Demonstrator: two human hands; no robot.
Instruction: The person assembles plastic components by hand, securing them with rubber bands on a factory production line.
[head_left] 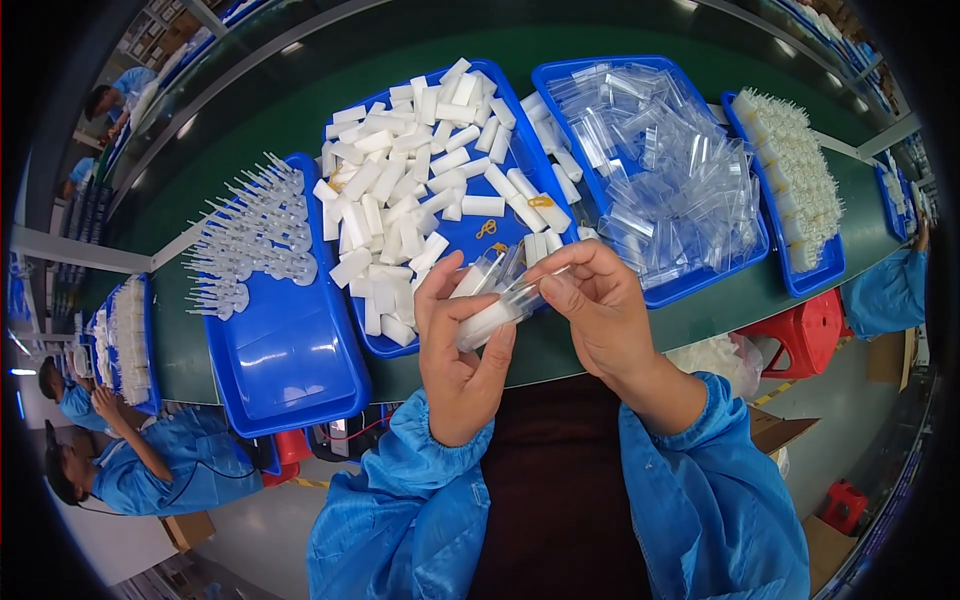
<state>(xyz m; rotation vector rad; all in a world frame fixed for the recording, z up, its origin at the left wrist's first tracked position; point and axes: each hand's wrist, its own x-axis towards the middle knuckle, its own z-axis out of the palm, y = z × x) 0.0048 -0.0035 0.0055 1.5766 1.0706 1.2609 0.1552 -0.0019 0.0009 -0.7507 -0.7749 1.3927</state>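
In front of me, over the near edge of the bench, my left hand (456, 355) is closed around a white oblong block (487, 326). A clear plastic sleeve (521, 297) sits at the block's right end, and the block appears partly inside it. The fingertips of my right hand (612, 318) pinch the sleeve's far end. More clear plastic shows just beyond my left fingers; whether I hold it too, I cannot tell. Behind my hands lies a blue tray (462, 238) heaped with white blocks (385, 185), with a few small yellow bands (487, 229) among them.
Right of that, a blue tray (690, 288) holds a pile of clear sleeves (690, 190). Farther right, another (822, 277) carries rows of white spiky parts (790, 170). At left, a blue tray (290, 370) has white nozzle-like parts (260, 240) at its far end. Co-workers in blue (180, 455) sit alongside.
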